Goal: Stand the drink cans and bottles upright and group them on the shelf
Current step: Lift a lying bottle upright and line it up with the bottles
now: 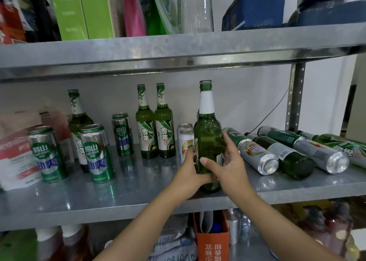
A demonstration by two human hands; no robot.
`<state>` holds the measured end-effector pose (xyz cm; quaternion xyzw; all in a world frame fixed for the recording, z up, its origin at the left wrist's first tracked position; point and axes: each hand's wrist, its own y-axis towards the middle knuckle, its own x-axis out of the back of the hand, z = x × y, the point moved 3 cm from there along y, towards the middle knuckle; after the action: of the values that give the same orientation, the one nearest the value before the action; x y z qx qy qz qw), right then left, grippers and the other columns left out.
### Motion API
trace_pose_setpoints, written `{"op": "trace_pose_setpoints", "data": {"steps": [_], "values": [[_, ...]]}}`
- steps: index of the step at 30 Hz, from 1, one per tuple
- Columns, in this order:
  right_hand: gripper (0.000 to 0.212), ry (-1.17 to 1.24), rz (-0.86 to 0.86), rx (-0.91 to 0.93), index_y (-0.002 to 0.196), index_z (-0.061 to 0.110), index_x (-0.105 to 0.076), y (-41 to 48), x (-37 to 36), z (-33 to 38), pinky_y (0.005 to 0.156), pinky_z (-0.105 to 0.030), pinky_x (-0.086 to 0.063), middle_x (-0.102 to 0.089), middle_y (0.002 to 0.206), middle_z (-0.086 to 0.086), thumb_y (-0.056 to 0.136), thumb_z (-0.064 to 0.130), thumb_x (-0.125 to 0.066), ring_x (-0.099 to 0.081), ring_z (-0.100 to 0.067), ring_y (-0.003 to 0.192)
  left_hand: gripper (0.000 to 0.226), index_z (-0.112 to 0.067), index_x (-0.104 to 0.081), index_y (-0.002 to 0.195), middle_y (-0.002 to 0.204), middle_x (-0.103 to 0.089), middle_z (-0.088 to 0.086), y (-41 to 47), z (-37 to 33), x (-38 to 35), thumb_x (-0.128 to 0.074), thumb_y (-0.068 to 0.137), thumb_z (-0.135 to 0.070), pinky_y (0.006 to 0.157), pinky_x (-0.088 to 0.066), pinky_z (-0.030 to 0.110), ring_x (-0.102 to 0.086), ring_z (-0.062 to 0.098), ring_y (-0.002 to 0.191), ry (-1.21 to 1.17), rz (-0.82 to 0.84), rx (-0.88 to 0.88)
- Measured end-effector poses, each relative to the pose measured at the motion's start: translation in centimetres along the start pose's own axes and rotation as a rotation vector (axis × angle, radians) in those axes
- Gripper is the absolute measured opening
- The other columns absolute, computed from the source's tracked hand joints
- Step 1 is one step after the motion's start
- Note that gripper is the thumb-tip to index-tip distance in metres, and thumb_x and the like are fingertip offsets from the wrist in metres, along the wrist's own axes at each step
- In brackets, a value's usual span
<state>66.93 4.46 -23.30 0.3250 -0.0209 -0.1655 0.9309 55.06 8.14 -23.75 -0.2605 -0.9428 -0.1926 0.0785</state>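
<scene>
Upright green beer bottle (pixel 208 134) near the front edge of the metal shelf (pixel 118 197), grasped low on its body between both hands: left hand (pixel 190 174) curled round the left flank, right hand (pixel 228 161) round the right, thumb across the front. White cans (pixel 185 142) just behind; silver can (pixel 257 157) lying just right.

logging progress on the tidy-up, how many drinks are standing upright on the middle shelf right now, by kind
green bottles: 4, one gripped by the left hand and right hand
green cans: 3
white and gold cans: 2
total: 9
</scene>
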Motion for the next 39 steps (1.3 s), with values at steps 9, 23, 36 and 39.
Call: {"op": "trace_pose_setpoints", "data": {"steps": [9, 23, 36, 39], "values": [[0.081, 0.311, 0.241, -0.124, 0.132, 0.025, -0.051, 0.6, -4.0, -1.3, 0.107, -0.045, -0.043, -0.06, 0.135, -0.003, 0.062, 0.007, -0.086, -0.054, -0.02, 0.128, 0.073, -0.035, -0.04, 0.132, 0.118, -0.064, -0.019, -1.7, 1.7, 5.4, -0.079, 0.077, -0.008, 0.089, -0.047, 0.017, -0.06, -0.002, 0.112, 0.032, -0.031, 0.049], [0.049, -0.172, 0.332, -0.214, 0.125, 0.017, -0.062, 1.5, -14.7, -5.0, 0.088, -0.041, -0.057, -0.076, 0.096, 0.0, 0.08, 0.032, -0.075, -0.072, -0.016, 0.088, 0.087, -0.017, -0.002, 0.147, 0.132, -0.038, 0.015, -2.5, 3.1, 12.1, -0.061, 0.086, -0.035, 0.086, -0.047, 0.045, -0.049, 0.034, 0.116, 0.771, -0.707, 0.246], [0.037, -0.313, 0.335, -0.198, 0.121, 0.017, -0.066, 4.4, -16.6, -7.0, 0.093, -0.04, -0.054, -0.073, 0.107, 0.002, 0.085, 0.023, -0.071, -0.067, -0.012, 0.102, 0.068, -0.008, -0.044, 0.12, 0.114, -0.061, 0.007, -0.2, 4.8, 16.2, -0.084, 0.066, -0.023, 0.084, -0.053, 0.039, -0.062, 0.027, 0.104, 0.486, -0.574, 0.253], [0.037, -0.393, 0.334, -0.181, 0.119, 0.016, -0.068, 4.8, -16.8, -7.3, 0.094, -0.034, -0.053, -0.073, 0.109, 0.002, 0.084, 0.024, -0.073, -0.066, -0.011, 0.102, 0.066, -0.009, -0.041, 0.122, 0.12, -0.059, 0.011, 0.5, 5.0, 16.4, -0.078, 0.07, -0.029, 0.085, -0.053, 0.045, -0.061, 0.03, 0.107, 0.517, -0.598, 0.256]]}}
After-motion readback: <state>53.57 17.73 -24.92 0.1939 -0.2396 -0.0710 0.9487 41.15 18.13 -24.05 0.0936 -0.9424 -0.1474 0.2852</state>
